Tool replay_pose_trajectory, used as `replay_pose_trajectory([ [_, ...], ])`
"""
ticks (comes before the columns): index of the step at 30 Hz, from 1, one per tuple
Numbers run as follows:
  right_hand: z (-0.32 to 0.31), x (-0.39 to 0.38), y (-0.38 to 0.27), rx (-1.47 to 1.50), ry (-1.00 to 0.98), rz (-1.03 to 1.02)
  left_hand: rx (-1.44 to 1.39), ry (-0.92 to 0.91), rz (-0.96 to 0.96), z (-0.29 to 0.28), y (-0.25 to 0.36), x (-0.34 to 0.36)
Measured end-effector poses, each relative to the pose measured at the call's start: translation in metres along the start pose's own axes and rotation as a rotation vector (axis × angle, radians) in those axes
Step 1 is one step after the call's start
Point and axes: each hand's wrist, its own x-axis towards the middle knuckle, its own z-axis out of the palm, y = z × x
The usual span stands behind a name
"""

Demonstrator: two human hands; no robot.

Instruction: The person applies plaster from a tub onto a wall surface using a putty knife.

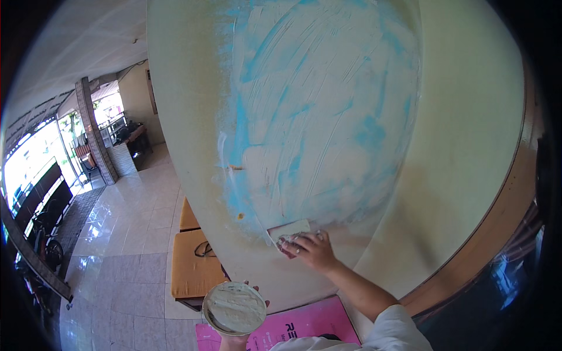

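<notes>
My right hand (pixel 311 248) is closed on a putty scraper (pixel 291 229) with a wide pale blade. The blade lies against the wall at the lower end of a patch of whitish putty (pixel 316 134), where streaks of blue show through. Low in front of me, my left hand (pixel 235 339) grips a round, shallow container (pixel 212 319) from beneath and its far side. Thick off-white putty (pixel 237 307) fills much of it, its surface ridged. Most of my left palm is hidden under the container.
A wooden table (pixel 196 257) with a dark cable (pixel 204 250) on it stands left of the wall. Below lies a pink printed sheet (pixel 316 322). A wooden frame (pixel 474 240) curves along the right. Further left are a tiled pillar (pixel 96 134) and a motorcycle (pixel 50 248).
</notes>
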Motion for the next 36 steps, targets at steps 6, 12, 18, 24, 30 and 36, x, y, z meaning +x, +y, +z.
replay_pose_trajectory([
  [6,-0.081,0.160,0.057,-0.113,0.357,0.017,-0.079,0.026,0.011,0.004,0.002,-0.005],
  [12,-0.004,0.122,0.040,-0.198,0.151,0.142,-0.084,0.050,0.012,0.005,-0.003,-0.005],
  [18,0.052,-0.034,-0.033,-0.017,-0.055,0.101,-0.098,0.046,0.022,-0.004,-0.004,-0.005],
  [24,0.012,-0.005,-0.016,0.235,-0.013,0.124,-0.097,0.042,0.015,-0.008,-0.003,-0.005],
  [30,-0.016,0.059,0.046,0.034,0.212,0.270,-0.109,0.056,0.010,-0.001,-0.011,-0.007],
  [36,0.048,-0.029,-0.011,0.014,-0.053,0.229,-0.158,0.021,-0.004,0.001,-0.016,-0.002],
])
